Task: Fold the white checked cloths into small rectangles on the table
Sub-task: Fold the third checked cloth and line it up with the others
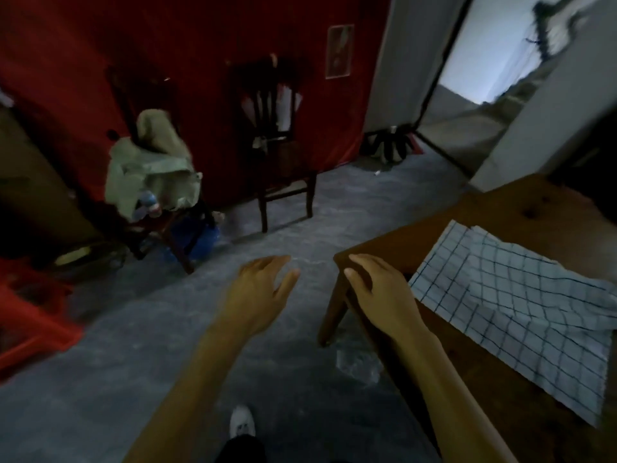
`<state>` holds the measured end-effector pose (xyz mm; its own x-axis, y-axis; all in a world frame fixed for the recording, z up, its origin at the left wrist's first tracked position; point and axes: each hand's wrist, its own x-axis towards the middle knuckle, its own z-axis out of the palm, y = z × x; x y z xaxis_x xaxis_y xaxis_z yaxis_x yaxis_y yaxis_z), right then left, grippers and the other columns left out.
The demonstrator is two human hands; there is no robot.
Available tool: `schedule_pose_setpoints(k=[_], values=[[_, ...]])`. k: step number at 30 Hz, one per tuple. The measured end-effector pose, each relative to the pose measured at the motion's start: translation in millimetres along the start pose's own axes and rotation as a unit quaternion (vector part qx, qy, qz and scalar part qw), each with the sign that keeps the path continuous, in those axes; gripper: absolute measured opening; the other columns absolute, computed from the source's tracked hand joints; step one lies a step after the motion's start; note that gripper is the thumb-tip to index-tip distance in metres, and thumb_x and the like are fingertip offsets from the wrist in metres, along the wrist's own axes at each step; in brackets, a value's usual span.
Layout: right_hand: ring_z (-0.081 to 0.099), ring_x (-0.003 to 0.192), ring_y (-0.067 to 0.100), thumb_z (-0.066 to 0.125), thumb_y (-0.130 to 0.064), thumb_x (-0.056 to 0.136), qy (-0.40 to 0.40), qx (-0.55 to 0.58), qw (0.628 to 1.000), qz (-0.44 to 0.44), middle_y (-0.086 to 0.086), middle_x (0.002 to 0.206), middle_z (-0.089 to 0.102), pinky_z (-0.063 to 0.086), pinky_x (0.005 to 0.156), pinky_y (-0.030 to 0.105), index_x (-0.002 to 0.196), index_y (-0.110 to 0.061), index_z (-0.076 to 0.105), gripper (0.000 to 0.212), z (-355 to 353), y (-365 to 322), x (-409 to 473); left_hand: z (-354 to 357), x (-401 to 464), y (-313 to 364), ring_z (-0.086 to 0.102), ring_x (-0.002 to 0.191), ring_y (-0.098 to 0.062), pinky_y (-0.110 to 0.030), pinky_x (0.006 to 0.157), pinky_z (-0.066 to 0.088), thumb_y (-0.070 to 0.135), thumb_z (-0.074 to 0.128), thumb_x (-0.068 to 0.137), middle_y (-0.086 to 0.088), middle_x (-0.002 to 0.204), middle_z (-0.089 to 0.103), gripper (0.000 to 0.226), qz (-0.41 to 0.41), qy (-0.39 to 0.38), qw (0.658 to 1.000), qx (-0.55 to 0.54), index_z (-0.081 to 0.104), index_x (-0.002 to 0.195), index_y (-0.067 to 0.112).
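White checked cloths [521, 302] lie spread and overlapping on the brown wooden table [500, 208] at the right, unfolded, with the top one rumpled. My right hand [380, 292] hovers over the table's near-left corner, fingers apart, just left of the cloths and holding nothing. My left hand [260, 292] is out over the grey floor to the left of the table, fingers spread and empty.
A dark wooden chair [283, 162] stands by the red curtain wall. Another chair piled with pale clothes [150, 165] is to its left. A red crate [30, 315] sits at the far left. A doorway [484, 61] opens at the back right. My shoe [242, 421] is on the floor.
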<state>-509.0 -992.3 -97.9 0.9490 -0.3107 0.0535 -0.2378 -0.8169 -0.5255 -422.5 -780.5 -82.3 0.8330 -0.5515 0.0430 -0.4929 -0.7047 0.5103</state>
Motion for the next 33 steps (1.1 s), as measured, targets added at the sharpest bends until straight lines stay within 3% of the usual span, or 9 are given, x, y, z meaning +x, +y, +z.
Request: schedule_pose_setpoints(k=[5,10,14,18,24,29,33], values=[[0.054,0.114,0.014,0.047,-0.039,0.097,0.073,0.005,0.995,0.073,-0.002,0.128,0.058,0.045,0.099,0.031,0.129,-0.022,0.054,0.037,-14.5,-26.4,62.1,-29.6,106.2,-9.2,0.06,0.109,-0.027,-0.031,0.095,0.042,0.063,0.024,0.086,-0.011,0.121,0.064,0.074,0.12,-0.03,0.992,-0.011,0.062,0.121,0.009],[0.057,0.108,0.014,0.046,-0.039,0.098,0.11,-0.01,0.982,0.153,-0.002,0.124,0.06,0.043,0.089,0.024,0.128,-0.021,0.055,0.036,-14.1,-17.4,114.6,-20.0,200.2,-13.3,0.056,0.114,-0.027,-0.036,0.102,0.038,0.071,0.018,0.086,-0.011,0.124,0.062,0.084,0.211,-0.086,0.973,-0.032,0.06,0.123,0.009],[0.057,0.107,0.011,0.044,-0.041,0.098,0.146,-0.007,0.964,0.221,-0.001,0.124,0.06,0.04,0.089,0.021,0.128,-0.021,0.054,0.037,-4.7,16.2,159.7,9.1,276.3,2.1,0.051,0.12,-0.018,-0.032,0.106,0.032,0.066,0.02,0.084,-0.002,0.132,0.056,0.075,0.268,-0.155,0.951,-0.023,0.054,0.13,0.018],[0.056,0.096,0.006,0.044,-0.04,0.098,0.228,0.031,0.928,0.293,0.002,0.119,0.062,0.04,0.082,0.018,0.124,-0.02,0.057,0.035,-4.0,60.8,204.1,38.4,355.8,30.1,0.051,0.119,-0.017,-0.035,0.103,0.038,0.064,0.027,0.089,-0.002,0.131,0.057,0.067,0.341,-0.192,0.92,-0.01,0.053,0.13,0.018],[0.046,0.095,-0.006,0.047,-0.046,0.097,0.258,0.06,0.881,0.391,-0.007,0.122,0.058,0.026,0.072,0.003,0.123,-0.029,0.053,0.031,-12.0,99.9,261.4,63.0,453.5,82.5,0.049,0.12,-0.012,-0.03,0.099,0.039,0.052,0.036,0.094,0.002,0.135,0.052,0.048,0.438,-0.258,0.861,0.023,0.046,0.134,0.026],[0.046,0.104,-0.002,0.046,-0.037,0.098,0.343,0.065,0.811,0.47,-0.004,0.126,0.057,0.034,0.084,0.014,0.127,-0.024,0.054,0.033,-31.5,114.4,280.7,89.6,510.6,127.1,0.045,0.125,-0.014,-0.035,0.103,0.039,0.049,0.038,0.095,0.001,0.139,0.049,0.048,0.513,-0.308,0.801,0.029,0.043,0.137,0.026],[0.052,0.117,0.01,0.046,-0.035,0.098,0.37,0.06,0.751,0.543,-0.003,0.13,0.057,0.041,0.098,0.028,0.13,-0.023,0.054,0.034,-34.4,121.4,292.4,121.7,547.3,153.5,0.046,0.124,-0.013,-0.029,0.101,0.036,0.048,0.038,0.095,0.0,0.137,0.05,0.048,0.562,-0.335,0.756,0.019,0.043,0.137,0.024]])
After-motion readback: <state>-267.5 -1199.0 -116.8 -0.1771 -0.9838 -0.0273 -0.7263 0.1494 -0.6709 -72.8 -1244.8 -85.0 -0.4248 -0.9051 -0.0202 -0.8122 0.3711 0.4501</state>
